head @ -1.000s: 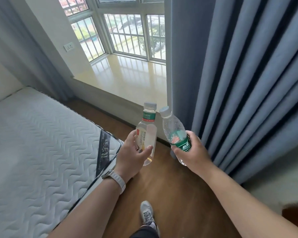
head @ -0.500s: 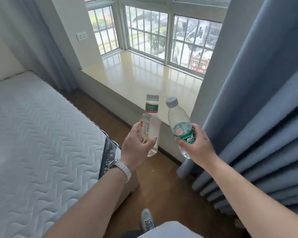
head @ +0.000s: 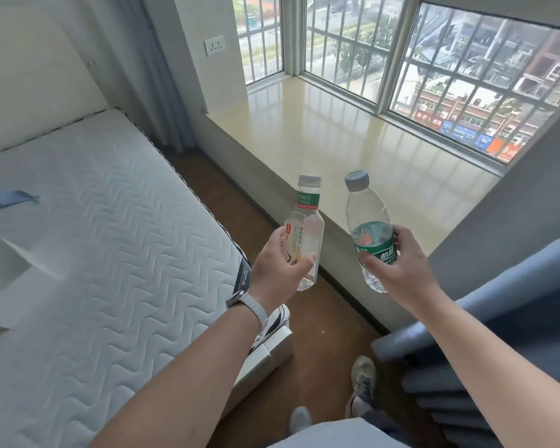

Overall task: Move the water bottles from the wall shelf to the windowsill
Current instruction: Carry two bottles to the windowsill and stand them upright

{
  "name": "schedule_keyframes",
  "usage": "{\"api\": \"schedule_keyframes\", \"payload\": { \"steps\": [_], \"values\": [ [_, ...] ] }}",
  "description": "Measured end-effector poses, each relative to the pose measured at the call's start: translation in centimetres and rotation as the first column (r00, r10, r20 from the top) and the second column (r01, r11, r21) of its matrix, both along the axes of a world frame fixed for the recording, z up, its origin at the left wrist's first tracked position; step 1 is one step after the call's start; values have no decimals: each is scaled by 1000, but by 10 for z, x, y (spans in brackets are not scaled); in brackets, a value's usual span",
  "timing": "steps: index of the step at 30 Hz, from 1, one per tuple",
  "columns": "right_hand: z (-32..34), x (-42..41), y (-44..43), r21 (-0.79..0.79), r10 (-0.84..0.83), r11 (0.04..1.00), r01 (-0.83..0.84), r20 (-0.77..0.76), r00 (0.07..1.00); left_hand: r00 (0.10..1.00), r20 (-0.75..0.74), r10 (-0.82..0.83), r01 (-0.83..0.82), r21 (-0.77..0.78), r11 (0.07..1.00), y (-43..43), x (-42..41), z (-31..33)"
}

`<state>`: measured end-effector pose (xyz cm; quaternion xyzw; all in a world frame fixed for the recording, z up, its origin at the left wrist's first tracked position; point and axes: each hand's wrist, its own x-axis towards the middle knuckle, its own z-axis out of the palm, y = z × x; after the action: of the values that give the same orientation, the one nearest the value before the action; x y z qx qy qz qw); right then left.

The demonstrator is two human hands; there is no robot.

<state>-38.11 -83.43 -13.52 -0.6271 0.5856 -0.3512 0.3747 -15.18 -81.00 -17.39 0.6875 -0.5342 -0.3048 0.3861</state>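
Windowsill (head: 353, 140) ahead; hands (head: 278, 270) w/ bottles (head: 307, 205)

Left hand (head: 280, 265): wore a wristwatch (head: 244, 299) with a dark case and white strap. Forearms were bare. Sneaker (head: 363, 378): grey-beige, dark panels. Garment (head: 337, 434): pale grey.

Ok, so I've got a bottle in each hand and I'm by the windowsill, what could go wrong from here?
1. Both hands are full: the left hand grips the square bottle, the right hand the green-label bottle, so nothing is free to steady a wobble.
2. The windowsill looks glossy; a bottle set near its front edge might slide or tip to the floor.
3. The curtain hangs close by your right arm and could snag it.
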Motion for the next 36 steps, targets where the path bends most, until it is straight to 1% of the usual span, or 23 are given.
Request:
{"api": "schedule_keyframes", "payload": {
  "steps": [4, 10, 16, 20, 25, 29, 33, 36],
  "values": [
    [-9, 3, -41, 17, 27, 999, -27, 2, 1000, 999, 32, 15, -16, 15, 1000, -28, 0, -2],
    [-17, 3, -123, 14, 99, 995, -100, 28, 995, 992, 74, 100, -102, 23, 994, -93, -6, 1],
    [-5, -18, -220, -5, 125, 992, -125, 74, 989, 985, 68, 157, -157, -6, 988, -175, -22, 19],
    [-6, -30, -271, -6, 144, 990, -144, 61, 988, 981, 36, 192, -191, -22, 981, -220, -35, 26],
    [-2, -30, -311, 14, 185, 982, -187, 85, 979, 977, 41, 210, -210, -15, 978, -252, -36, 25],
    [-1, -22, -342, 35, 184, 981, -189, 114, 976, 972, 43, 231, -229, -30, 973, -280, -27, 32],
    [-6, 1, -369, 50, 179, 981, -187, 126, 976, 971, 24, 238, -237, -40, 971, -304, -8, 33],
    [-11, 24, -388, 57, 199, 977, -206, 107, 974, 967, -4, 254, -254, -39, 966, -327, 11, 29]
  ]
}}
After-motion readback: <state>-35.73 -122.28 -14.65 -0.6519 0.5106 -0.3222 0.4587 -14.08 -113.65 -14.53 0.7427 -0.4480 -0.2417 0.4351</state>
